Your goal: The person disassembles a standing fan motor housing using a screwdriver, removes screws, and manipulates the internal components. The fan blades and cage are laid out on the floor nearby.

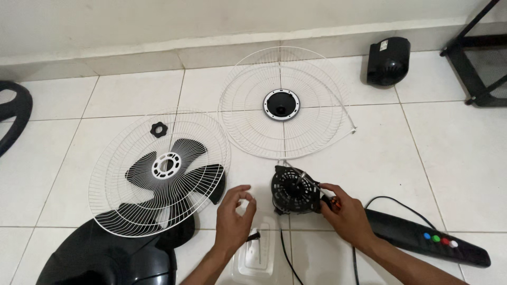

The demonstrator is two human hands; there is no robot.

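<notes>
Floor is white tile, all parts laid out on it.

Black round fan base bottom left, cut off by the frame edge. Front grille lies flat and overlaps the base; black fan blade sits under it, seen through the wires, one lobe poking out at the right edge. Small black lock nut rests on top of that grille.

Rear grille lies flat further back near the wall, black-and-white centre ring in the middle, white rim band trailing off its right side.

Black stand with control panel lies lower right, long axis running left-to-right, tilted down to the right. Four round buttons near its far end: blue, green, red, white. Left end hidden behind the right hand.

Black rear motor cover top right, small pale label on top, too small to make out. Black metal frame top right corner and a dark curved object at the left edge are both cut off, can't identify.

Motor unit centre, round vented face and shaft pointing up and away toward the rear grille. Right hand grips its right side, copper windings just visible at the fingers. Black cord runs down out of frame.

Clear plastic tray bottom centre. Left hand over it, fingertips pinched on something small and white, can't tell what. A dark screw-like bit pokes out beside that wrist.
</notes>
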